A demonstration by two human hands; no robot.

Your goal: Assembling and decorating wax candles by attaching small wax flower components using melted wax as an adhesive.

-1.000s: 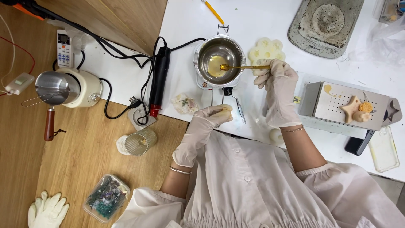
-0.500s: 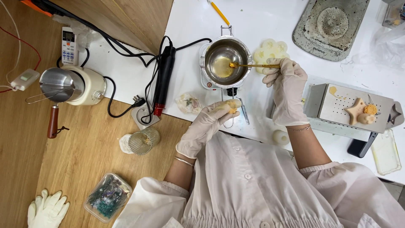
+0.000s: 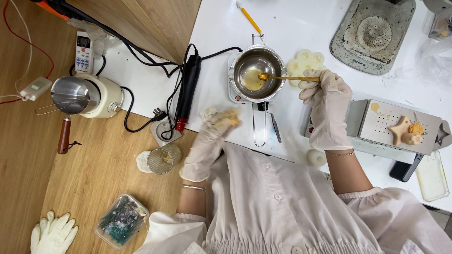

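Note:
My right hand (image 3: 327, 106), in a white glove, grips the handle of a gold spoon (image 3: 282, 78) whose bowl rests inside a small steel pot (image 3: 256, 73) holding pale yellow melted stuff. The pot stands on a little white heater (image 3: 233, 91) on the white table. My left hand (image 3: 212, 136), also gloved and blurred by motion, sits at the table's near edge, left of the pot's wire handle, closed around a small yellowish lump (image 3: 230, 120). A pale flower-shaped mould (image 3: 303, 61) lies just beyond my right hand.
A grey tray (image 3: 376, 127) with star and round yellow pieces lies at right. A black rod tool (image 3: 187, 91) and cables cross the table's left edge. On the wooden bench: a steel pan on a cream heater (image 3: 87, 96), a glass jar (image 3: 162, 159), a plastic box (image 3: 121, 226), spare gloves (image 3: 52, 233).
My left hand has shifted left and slightly nearer with the yellowish lump, away from the pot's handle. My right hand keeps the spoon in the pot.

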